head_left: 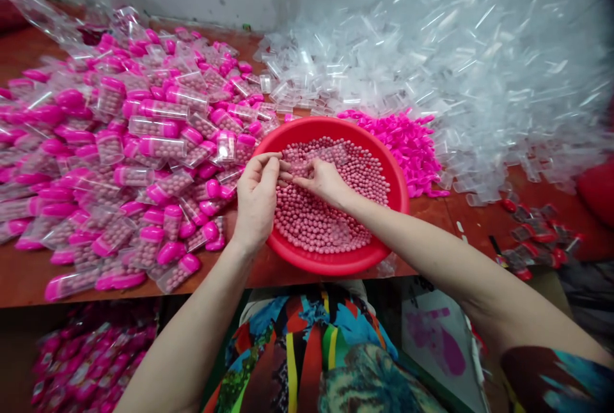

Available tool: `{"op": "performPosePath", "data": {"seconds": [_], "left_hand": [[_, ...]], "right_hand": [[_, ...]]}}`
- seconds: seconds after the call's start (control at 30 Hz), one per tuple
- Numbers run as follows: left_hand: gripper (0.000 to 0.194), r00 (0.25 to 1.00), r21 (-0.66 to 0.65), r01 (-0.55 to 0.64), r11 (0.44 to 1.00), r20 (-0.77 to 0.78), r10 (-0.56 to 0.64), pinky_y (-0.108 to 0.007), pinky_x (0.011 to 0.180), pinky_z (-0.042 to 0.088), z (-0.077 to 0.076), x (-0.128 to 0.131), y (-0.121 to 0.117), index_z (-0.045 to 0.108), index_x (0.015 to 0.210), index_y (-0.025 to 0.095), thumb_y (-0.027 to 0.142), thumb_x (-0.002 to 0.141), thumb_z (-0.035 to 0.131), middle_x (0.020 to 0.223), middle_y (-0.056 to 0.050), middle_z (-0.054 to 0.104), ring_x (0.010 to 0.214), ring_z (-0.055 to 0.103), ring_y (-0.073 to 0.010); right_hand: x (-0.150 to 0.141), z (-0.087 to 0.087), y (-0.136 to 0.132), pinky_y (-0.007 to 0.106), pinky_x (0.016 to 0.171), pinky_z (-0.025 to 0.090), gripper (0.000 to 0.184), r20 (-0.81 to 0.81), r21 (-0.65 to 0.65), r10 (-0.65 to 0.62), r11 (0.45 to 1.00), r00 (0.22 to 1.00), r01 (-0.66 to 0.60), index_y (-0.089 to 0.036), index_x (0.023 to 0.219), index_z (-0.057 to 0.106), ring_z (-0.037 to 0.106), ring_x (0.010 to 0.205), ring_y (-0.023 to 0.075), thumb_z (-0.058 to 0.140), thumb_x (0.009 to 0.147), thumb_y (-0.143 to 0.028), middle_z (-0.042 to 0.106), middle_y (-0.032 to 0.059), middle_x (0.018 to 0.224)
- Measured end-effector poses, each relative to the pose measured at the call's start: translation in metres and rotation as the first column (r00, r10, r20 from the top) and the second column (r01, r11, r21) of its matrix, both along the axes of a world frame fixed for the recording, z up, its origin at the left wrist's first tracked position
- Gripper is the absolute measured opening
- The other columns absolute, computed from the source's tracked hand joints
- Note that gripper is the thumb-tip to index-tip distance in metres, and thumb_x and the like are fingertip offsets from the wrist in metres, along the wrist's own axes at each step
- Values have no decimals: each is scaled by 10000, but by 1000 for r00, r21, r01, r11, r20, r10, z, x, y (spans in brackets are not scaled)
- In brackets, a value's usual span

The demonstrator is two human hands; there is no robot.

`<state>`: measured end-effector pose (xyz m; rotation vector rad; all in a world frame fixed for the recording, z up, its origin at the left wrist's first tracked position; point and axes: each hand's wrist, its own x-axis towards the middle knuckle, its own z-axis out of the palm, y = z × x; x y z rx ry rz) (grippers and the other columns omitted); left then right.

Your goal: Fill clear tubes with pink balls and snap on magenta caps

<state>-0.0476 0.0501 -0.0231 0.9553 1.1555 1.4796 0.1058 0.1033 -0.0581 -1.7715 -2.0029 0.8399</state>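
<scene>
A red basin [336, 266] holds a bed of small pink beads [316, 227]. My left hand [258, 199] is over its left rim, with thumb and fingers closed around what looks like a clear plastic container [298, 168], partly hidden by the fingers. Over the beads, my right hand [325, 181] meets it from the other side, thumb and fingertips pinched together near the container. Whatever lies in that pinch is too small to make out. Another clear container [337, 155] rests among the beads behind my right hand.
Bead-filled clear bottles with pink caps [158, 128] cover the left of the brown table [211, 279]. Loose pink pieces [407, 148] lie right of the basin, beside a large heap of clear empty containers [460, 74]. Small red-and-clear pieces [540, 234] sit at the right.
</scene>
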Motion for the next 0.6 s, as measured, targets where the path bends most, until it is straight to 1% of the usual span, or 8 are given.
{"op": "performPosePath", "data": {"seconds": [0.13, 0.23, 0.27, 0.33, 0.4, 0.43, 0.53, 0.6], "left_hand": [[179, 1000, 7, 6, 1000, 14, -6, -269, 788, 560, 1, 0, 0, 642, 1013, 198, 354, 933, 607, 956, -37, 706, 776, 676, -124], [143, 998, 21, 11, 1000, 55, -12, -265, 734, 553, 2, 1, 0, 643, 986, 197, 324, 925, 616, 918, -36, 701, 738, 669, -123], [137, 998, 23, 15, 1000, 59, -16, -264, 720, 551, 2, 1, 0, 642, 981, 197, 318, 922, 616, 908, -35, 700, 728, 666, -123], [132, 998, 17, 22, 1000, 53, -23, -260, 705, 547, 3, 2, 1, 640, 975, 198, 313, 918, 610, 890, -30, 697, 709, 660, -119], [128, 998, 6, 24, 1000, 49, -24, -255, 694, 543, 4, 3, 1, 639, 967, 195, 305, 911, 605, 864, -23, 693, 687, 652, -114], [125, 998, -2, 24, 1000, 51, -24, -253, 689, 540, 5, 3, 1, 639, 961, 194, 300, 906, 605, 850, -21, 690, 677, 649, -112], [115, 999, -20, 25, 999, 48, -24, -256, 675, 537, 7, 4, 2, 638, 945, 197, 296, 893, 611, 825, -18, 685, 663, 648, -116], [113, 999, -21, 26, 999, 32, -25, -263, 675, 541, 7, 4, 2, 638, 942, 206, 304, 891, 615, 827, -19, 687, 666, 649, -122]], "right_hand": [[8, 10, -2, 355, 786, 523, 578, 40, 70, 44, 996, 998, -47, -84, 1323, 546, 683, 811, 237, 780, 869, -356, 733, 107, 920], [38, 37, -13, 384, 897, 528, 387, 99, 53, 249, 966, 963, -255, -120, 1284, 612, 707, 962, 255, 686, 919, -227, 746, 148, 1096], [50, 47, -18, 380, 920, 528, 320, 112, -12, 369, 929, 923, -370, -140, 1234, 657, 709, 997, 251, 655, 915, -174, 746, 136, 1134], [71, 61, -32, 354, 936, 535, 391, 66, -186, 621, 776, 781, -602, -189, 1222, 698, 705, 1058, 235, 633, 857, -67, 740, 93, 1193], [83, 66, -48, 334, 927, 540, 500, 40, -254, 756, 640, 653, -725, -228, 1230, 713, 692, 1086, 220, 615, 800, 8, 724, 74, 1224], [85, 65, -56, 330, 906, 542, 484, 61, -252, 779, 617, 624, -745, -225, 1198, 728, 691, 1058, 215, 599, 802, 21, 721, 81, 1198], [83, 56, -69, 322, 800, 542, 278, 137, -224, 760, 649, 636, -727, -180, 1007, 755, 674, 852, 194, 543, 898, -39, 702, 100, 1016], [80, 48, -70, 323, 800, 537, 219, 116, -202, 720, 691, 684, -694, -171, 968, 746, 663, 833, 193, 541, 939, -101, 691, 98, 983]]}}
